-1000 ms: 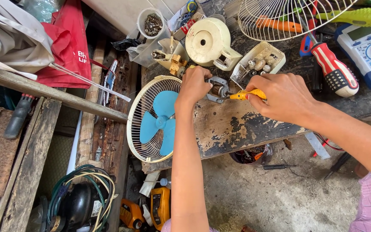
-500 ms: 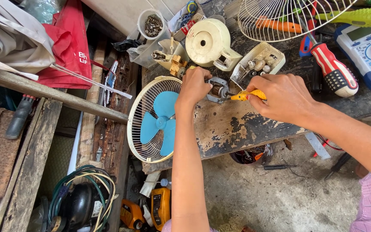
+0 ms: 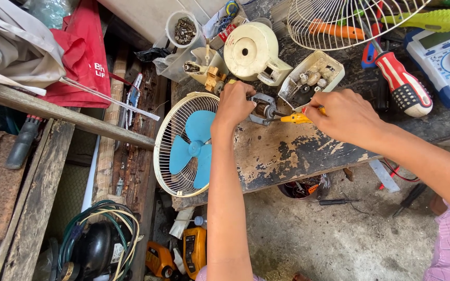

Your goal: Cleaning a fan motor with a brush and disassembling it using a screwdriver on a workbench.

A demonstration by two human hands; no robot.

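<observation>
My left hand (image 3: 234,104) grips a small grey fan motor (image 3: 263,109) on the worn workbench (image 3: 298,151). My right hand (image 3: 342,114) holds a yellow-handled screwdriver (image 3: 295,118) whose tip points left into the motor. A cream fan grille with blue blades (image 3: 186,145) leans at the bench's left edge, just below my left hand. Behind the motor lie a cream motor housing (image 3: 251,52) and a cream cover with small parts inside (image 3: 311,78).
A wire fan guard (image 3: 339,21), a red-handled screwdriver (image 3: 402,86), a green-handled tool (image 3: 433,21) and a blue-and-white multimeter (image 3: 446,62) lie at the back right. A cup of screws (image 3: 184,30) stands behind. Wooden planks (image 3: 32,177), coiled cable (image 3: 100,229) and a red bag (image 3: 82,57) are on the left.
</observation>
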